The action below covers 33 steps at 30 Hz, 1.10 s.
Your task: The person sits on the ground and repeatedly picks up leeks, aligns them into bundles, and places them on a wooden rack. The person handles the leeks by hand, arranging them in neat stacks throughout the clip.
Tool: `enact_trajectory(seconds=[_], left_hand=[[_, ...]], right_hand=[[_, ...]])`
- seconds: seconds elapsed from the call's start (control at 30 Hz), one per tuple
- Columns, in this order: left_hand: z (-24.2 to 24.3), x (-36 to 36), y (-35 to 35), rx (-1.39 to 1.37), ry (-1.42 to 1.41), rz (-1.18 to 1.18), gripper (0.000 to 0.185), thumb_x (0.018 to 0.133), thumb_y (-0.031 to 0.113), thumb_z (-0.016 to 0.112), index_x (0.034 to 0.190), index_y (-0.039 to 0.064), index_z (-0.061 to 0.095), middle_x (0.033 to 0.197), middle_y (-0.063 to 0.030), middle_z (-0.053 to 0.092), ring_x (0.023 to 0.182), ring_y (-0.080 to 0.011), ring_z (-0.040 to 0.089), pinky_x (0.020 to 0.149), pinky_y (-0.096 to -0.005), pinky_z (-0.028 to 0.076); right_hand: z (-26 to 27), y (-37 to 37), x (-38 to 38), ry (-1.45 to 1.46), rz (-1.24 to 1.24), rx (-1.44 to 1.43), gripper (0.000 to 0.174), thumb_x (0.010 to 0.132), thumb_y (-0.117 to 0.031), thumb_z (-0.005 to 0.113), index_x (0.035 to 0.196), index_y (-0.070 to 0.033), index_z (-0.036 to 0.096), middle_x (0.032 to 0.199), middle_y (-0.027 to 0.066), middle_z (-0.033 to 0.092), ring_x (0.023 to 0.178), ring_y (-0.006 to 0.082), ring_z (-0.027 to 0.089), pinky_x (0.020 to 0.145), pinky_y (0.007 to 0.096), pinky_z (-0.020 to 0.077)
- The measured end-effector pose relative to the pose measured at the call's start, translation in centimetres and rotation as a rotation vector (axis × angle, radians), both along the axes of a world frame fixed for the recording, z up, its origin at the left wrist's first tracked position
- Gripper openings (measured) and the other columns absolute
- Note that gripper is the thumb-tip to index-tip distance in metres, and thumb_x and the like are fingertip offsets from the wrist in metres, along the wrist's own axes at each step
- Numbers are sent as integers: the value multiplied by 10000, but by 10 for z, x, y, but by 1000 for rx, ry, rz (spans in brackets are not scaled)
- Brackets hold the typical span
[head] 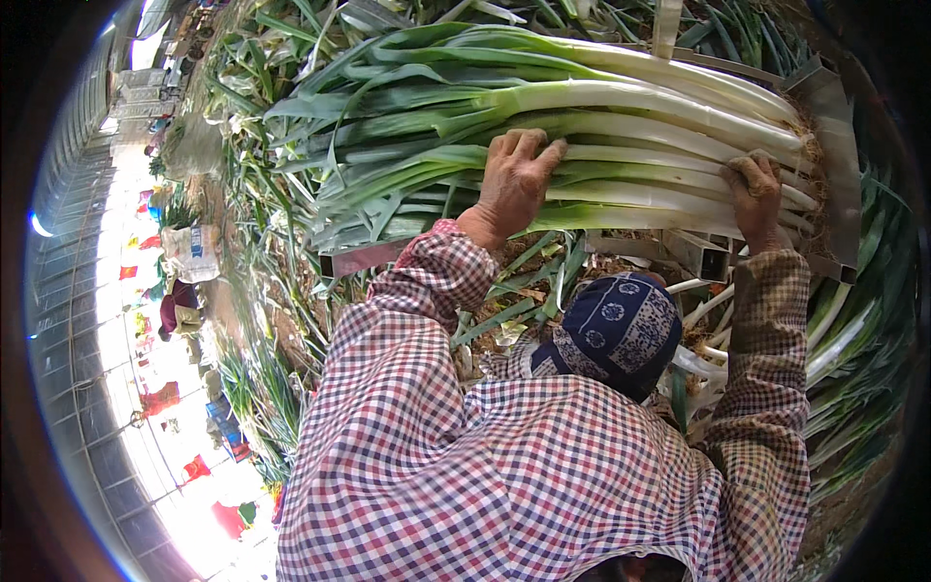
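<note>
A thick row of long green onions point(618, 124) lies side by side across a metal rack. Their white stalks point right and their green leaves spread left. My left hand point(520, 174) presses onto the stalks where white turns green, with its fingers curled over them. Closer to the roots, my right hand point(755, 190) has its fingers bent around the lower stalks. The root ends sit against or close to the rack's upright metal end plate point(840, 164). The stalks hide much of the rack; an open square tube point(698, 254) sticks out below them.
Loose onion leaves point(269, 189) litter the ground at left. More onions point(847, 393) lie at lower right. A metal upright point(666, 29) rises behind the row. Blue patterned cloth point(611, 331) is below my hands. Farther left are a white sack point(190, 253) and a person in maroon point(177, 309).
</note>
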<state>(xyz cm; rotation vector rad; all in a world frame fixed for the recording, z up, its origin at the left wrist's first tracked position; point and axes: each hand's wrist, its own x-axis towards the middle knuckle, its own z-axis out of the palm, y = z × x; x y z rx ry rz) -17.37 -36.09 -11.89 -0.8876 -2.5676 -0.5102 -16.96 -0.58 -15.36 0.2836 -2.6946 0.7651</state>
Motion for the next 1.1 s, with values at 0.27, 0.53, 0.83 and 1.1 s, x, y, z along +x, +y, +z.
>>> enact_trajectory(seconds=[0.27,0.53,0.83,1.1], left_hand=[[-17,-26,-9,116,-299,-93,400,717,115,725,1104,120,623,1101,-131,536,1048,-325,491,899,-416,415],[26,28,-67,-428,-221,358,742,696,241,756,1276,-46,394,1175,-226,500,1064,-375,486,932,-451,371],[9,34,-98,-38,-785,432,153,753,145,583,828,35,507,667,-74,456,607,-238,438,554,-380,367],[111,-63,-121,-550,-1128,297,298,741,12,577,1024,-77,596,620,-67,515,440,-137,460,397,-301,338]], right_hand=[[-29,15,-8,28,15,-9,93,782,-142,678,820,-86,613,843,68,573,858,299,542,765,399,400],[-47,25,-3,58,16,-46,78,817,-158,645,851,-105,599,857,68,568,865,292,567,771,407,428],[-81,26,-8,65,-40,50,119,829,-171,607,905,-80,605,910,136,593,817,308,606,708,398,506],[-73,12,-11,-43,-74,-99,98,800,-191,614,877,-147,654,957,73,596,1000,259,545,934,410,399]])
